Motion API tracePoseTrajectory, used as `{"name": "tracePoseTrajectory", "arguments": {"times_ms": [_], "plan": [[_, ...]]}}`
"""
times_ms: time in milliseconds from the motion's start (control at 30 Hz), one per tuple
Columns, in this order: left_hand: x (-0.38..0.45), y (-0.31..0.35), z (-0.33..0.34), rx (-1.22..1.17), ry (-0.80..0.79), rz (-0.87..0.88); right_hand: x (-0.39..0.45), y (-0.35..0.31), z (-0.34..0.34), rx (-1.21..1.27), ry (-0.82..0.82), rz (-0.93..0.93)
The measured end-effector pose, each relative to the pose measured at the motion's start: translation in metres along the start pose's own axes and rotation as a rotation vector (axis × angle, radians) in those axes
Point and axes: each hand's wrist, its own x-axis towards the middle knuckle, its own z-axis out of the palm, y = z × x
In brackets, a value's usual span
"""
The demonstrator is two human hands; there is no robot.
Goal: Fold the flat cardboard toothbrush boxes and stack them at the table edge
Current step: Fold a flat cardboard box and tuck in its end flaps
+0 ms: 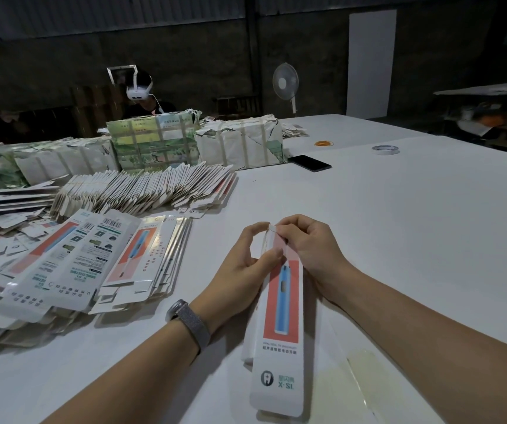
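A long white toothbrush box (pixel 281 325) with a red panel and a blue toothbrush picture lies lengthwise on the white table (pixel 399 224), pointing away from me. My left hand (pixel 250 258) grips its far left side, thumb pressed on the front. My right hand (pixel 310 249) pinches the small end flap at the box's far tip. Flat unfolded boxes (pixel 93 258) lie fanned in a pile to the left. Behind them is a long leaning row of flat boxes (pixel 145 188).
Wrapped bundles (pixel 243 142) of boxes stand at the back left, with a person in a headset behind them. A black phone (pixel 309 163), a tape roll (pixel 385 149) and rubber bands (pixel 324 143) lie farther back. A standing fan (pixel 285 84) is beyond the table.
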Motion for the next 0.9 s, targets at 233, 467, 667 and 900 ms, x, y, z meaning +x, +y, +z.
{"name": "tracePoseTrajectory", "arguments": {"times_ms": [233,467,667,900], "plan": [[-0.0008,0.0006,0.0003,0.008,-0.008,-0.001,0.0009,-0.0012,-0.0003,0.013,0.016,0.001],[-0.0004,0.0002,0.0,0.04,-0.005,0.025,0.001,-0.0007,-0.0008,-0.012,0.007,-0.002],[-0.0001,-0.0015,-0.0002,0.054,-0.01,0.05,0.0025,-0.0009,-0.0014,0.018,-0.009,0.011],[-0.0004,-0.0004,0.0019,0.094,-0.001,0.056,0.0011,-0.0017,-0.0019,-0.008,-0.016,-0.003]]}}
